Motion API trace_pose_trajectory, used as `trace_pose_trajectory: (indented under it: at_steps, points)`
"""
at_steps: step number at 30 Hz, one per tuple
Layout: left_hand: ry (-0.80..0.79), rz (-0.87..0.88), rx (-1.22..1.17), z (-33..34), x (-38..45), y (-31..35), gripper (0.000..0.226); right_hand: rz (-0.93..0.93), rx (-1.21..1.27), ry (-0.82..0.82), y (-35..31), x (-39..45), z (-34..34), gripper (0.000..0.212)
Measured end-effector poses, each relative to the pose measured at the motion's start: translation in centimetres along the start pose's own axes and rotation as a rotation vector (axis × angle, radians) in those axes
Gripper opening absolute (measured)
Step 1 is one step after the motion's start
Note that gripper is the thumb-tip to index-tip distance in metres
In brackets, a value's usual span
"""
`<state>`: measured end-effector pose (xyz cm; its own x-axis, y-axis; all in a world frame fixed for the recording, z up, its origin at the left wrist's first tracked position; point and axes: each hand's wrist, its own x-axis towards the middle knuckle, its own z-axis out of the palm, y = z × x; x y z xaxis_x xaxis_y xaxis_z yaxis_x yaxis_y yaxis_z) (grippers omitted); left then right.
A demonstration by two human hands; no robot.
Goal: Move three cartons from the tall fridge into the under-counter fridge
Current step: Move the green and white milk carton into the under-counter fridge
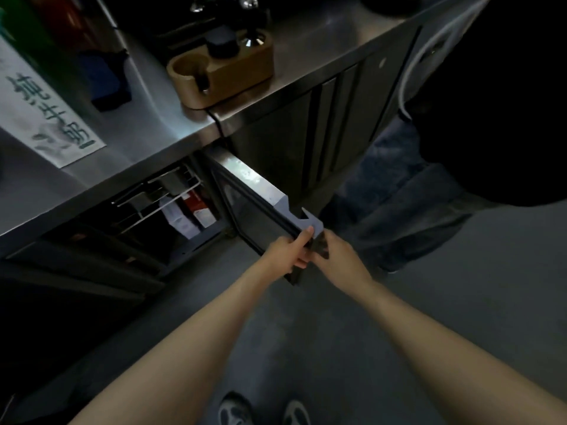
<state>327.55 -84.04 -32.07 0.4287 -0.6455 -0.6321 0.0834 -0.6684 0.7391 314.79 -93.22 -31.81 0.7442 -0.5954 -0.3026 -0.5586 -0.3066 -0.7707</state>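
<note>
Gripping the free edge of the open under-counter fridge door (pixel 257 207), both hands sit at its outer corner. Head view: the left hand (pixel 290 251) wraps the door edge from the inner, gasket side, fingers curled round it. The right hand (pixel 336 254) holds the same corner from the outer side; its fingers are mostly hidden behind the door, so the exact grip is not readable. The door stands swung out from the stainless steel under-counter fridge (pixel 147 228), its grey top edge facing up.

Inside the cabinet, upright cartons (pixel 190 213), white and red-and-white, stand at the right end of the compartment, under a white wire shelf (pixel 153 197). Count is unclear in the dim interior.

On the stainless steel counter (pixel 147 130) above: a wooden tamping station (pixel 224 72) near the counter's front edge, a dark blue folded cloth (pixel 107 84) to its left, and a white printed sign (pixel 43 108) lying flat.

A second person in dark top and blue jeans (pixel 408 191) stands to the right. The wearer's grey sneakers (pixel 264 412) show at the bottom on the grey floor (pixel 429 302).
</note>
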Motion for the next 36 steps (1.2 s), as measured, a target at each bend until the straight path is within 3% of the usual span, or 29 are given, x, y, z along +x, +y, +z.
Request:
trace_pose_trajectory:
  at_steps: [10, 14, 16, 19, 23, 29, 36]
  points:
    - [0.038, -0.017, -0.062, 1.6, 0.8, 1.9, 0.065, 0.03, 0.026, 0.036, 0.4, 1.5, -1.1, 0.03]
    - [0.076, 0.043, -0.065, 1.1, -0.3, 1.8, 0.062, -0.02, -0.03, 0.141, -0.7, 1.0, -0.6, 0.079]
    - [0.119, 0.08, -0.107, 0.6, -1.2, 1.7, 0.06, -0.085, -0.121, 0.216, -1.8, 0.8, -0.5, 0.087]
    - [0.201, 0.124, -0.187, -0.5, -2.7, 1.6, 0.056, -0.169, -0.29, 0.308, -3.9, 0.8, -0.2, 0.083]
    - [0.33, 0.201, -0.246, -4.0, -5.3, 1.0, 0.053, -0.336, -0.388, 0.273, -7.6, 0.8, 1.3, 0.075]
    - [0.47, 0.224, -0.241, -11.6, -8.7, -1.2, 0.065, -0.381, -0.232, 0.127, -11.9, 2.0, 5.2, 0.062]
    - [0.666, 0.24, -0.358, -20.8, -12.4, -3.1, 0.052, -0.478, -0.127, 0.044, -19.2, 3.9, 10.2, 0.056]
